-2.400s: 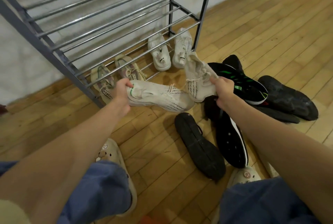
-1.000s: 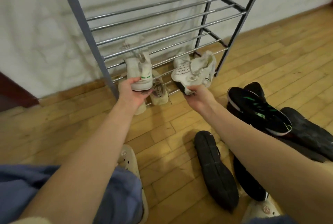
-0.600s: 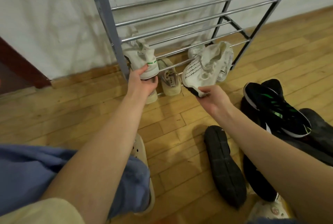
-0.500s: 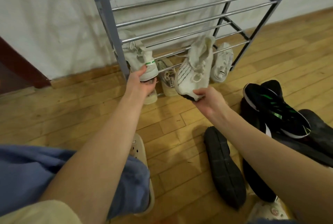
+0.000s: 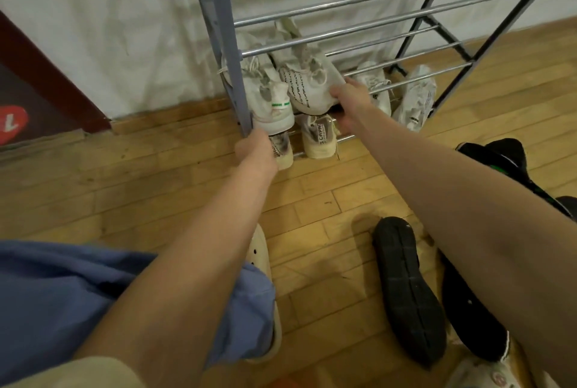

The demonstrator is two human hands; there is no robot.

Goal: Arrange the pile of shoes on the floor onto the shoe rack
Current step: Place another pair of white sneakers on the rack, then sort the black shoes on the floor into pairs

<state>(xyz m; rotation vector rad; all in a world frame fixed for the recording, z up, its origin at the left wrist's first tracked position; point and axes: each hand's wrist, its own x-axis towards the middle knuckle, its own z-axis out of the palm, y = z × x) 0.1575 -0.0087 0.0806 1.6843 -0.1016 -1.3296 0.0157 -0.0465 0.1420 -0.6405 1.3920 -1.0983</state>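
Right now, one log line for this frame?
step: racking white pair | left hand: on left sneaker | right hand: on right sneaker | floor: black shoes

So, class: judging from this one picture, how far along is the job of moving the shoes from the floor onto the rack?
Done: four pale shoes sit on the shoe rack's bottom bars.
In hand: the left hand holds a green-tabbed white sneaker and the right hand a white sneaker with black print, both at the second tier.
Left: black shoes on the floor.

white wall (image 5: 109, 28), wood plank floor (image 5: 156, 187), dark red trim (image 5: 46, 69)
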